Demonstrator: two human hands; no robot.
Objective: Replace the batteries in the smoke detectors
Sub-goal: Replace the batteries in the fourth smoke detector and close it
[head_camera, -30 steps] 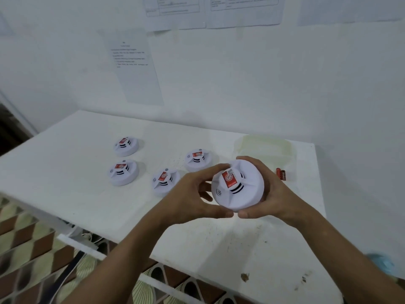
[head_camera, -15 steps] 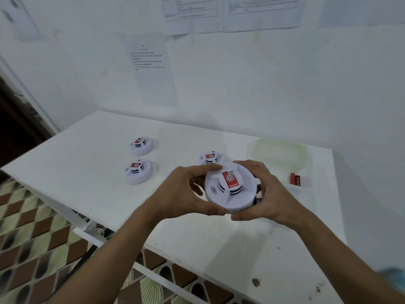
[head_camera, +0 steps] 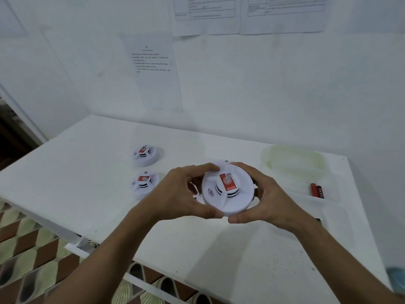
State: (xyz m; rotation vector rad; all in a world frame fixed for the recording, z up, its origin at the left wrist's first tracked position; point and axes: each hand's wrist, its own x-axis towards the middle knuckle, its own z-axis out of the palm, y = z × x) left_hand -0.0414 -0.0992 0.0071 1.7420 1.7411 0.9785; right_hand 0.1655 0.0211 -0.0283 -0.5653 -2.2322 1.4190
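A round white smoke detector (head_camera: 228, 194) with a red sticker on its raised centre is held above the white table (head_camera: 87, 172), face toward me. My left hand (head_camera: 182, 191) grips its left rim and my right hand (head_camera: 267, 196) grips its right rim. Two more detectors lie on the table to the left, one farther back (head_camera: 144, 155) and one nearer (head_camera: 143, 186). Another detector (head_camera: 222, 162) peeks out behind the held one, mostly hidden. Red batteries (head_camera: 316, 190) lie on the table at the right.
A pale translucent plastic lid or tray (head_camera: 291, 161) rests at the table's back right. Printed paper sheets (head_camera: 153, 71) hang on the white wall behind. Patterned floor tiles (head_camera: 26, 255) show past the table's front left edge. Something blue (head_camera: 396, 279) sits at the far right edge.
The view has shifted, so the table and loose detectors sit further right. Both hands keep hold of the detector, which has turned a little between them.
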